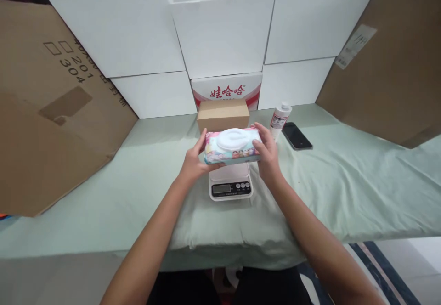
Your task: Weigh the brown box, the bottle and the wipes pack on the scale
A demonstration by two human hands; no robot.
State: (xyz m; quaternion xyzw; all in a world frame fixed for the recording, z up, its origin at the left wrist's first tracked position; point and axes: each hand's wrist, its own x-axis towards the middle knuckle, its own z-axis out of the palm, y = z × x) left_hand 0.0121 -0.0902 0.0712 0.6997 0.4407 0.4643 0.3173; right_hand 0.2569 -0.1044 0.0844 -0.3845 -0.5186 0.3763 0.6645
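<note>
Green cloth (327, 181), wipes pack (232, 146) between hands

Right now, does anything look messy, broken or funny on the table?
Nothing looks broken or spilled. The left hand and right hand hold a wet wipes pack level over the kitchen scale. The white bottle stands upright beside the phone.

Table (344, 190) under pale green cloth: white scale (230, 186), brown box (223, 115), white bottle (280, 119), black phone (296, 136).
</note>
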